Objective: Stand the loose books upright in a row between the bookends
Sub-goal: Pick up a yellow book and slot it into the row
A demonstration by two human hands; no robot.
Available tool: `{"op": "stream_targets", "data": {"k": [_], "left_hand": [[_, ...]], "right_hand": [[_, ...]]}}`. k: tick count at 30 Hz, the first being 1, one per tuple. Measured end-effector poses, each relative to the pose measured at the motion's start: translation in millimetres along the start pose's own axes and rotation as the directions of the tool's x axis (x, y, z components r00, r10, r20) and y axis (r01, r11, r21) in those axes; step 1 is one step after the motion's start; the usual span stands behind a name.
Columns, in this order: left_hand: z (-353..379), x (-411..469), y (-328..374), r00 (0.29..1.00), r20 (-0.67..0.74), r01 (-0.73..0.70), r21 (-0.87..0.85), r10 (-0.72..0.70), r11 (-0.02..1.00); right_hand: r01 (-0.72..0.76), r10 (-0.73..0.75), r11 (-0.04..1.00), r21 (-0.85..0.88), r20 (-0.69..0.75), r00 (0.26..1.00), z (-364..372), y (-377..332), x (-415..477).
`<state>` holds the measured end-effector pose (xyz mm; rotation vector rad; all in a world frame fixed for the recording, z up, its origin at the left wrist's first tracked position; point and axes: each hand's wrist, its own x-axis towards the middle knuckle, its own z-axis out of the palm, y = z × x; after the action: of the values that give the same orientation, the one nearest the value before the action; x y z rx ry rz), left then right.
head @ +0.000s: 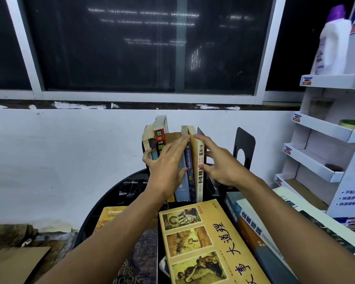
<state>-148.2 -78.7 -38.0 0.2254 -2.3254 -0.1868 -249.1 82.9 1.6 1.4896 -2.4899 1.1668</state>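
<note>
Head view. My left hand (166,162) lies flat against the row of upright books (184,160), fingers extended together across the spines and thumb hooked round the row's left end; it presses rather than pinches. My right hand (217,160) is spread, its fingers bearing on the right face of the cream-spined book (200,165), which ends the row. The row stands on the round black table (111,193) at about 12 o'clock from my hands' meeting point. A black bookend (245,148) stands at 3 o'clock from the row, just beside my right hand and apart from the last book; a second thin dark plate (201,132) shows directly behind the cream-spined book. Whether a bookend backs the left end I cannot tell. Loose books still lie flat nearer me: a yellow picture-covered book (205,242) at 6 o'clock, a brown and purple pair (135,242) at 7 o'clock, a blue-and-white stack (254,226) at 4 o'clock. A white shelf unit (324,128) stands at 3 o'clock.
</note>
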Motion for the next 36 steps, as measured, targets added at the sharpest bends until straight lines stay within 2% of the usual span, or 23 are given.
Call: {"op": "stream_targets", "data": {"k": [15, 36], "left_hand": [[6.9, 1.4, -0.8, 0.999, -0.038, -0.006, 0.004, 0.006, 1.0], [7.3, 5.5, 6.0, 0.999, -0.013, 0.033, -0.046, -0.034, 0.998]], "right_hand": [[0.074, -0.071, 0.997, 0.037, -0.072, 0.995, 9.1, 6.0, 7.1], [0.083, -0.073, 0.995, 0.058, -0.153, 0.986, 21.3, 14.2, 9.1]]}}
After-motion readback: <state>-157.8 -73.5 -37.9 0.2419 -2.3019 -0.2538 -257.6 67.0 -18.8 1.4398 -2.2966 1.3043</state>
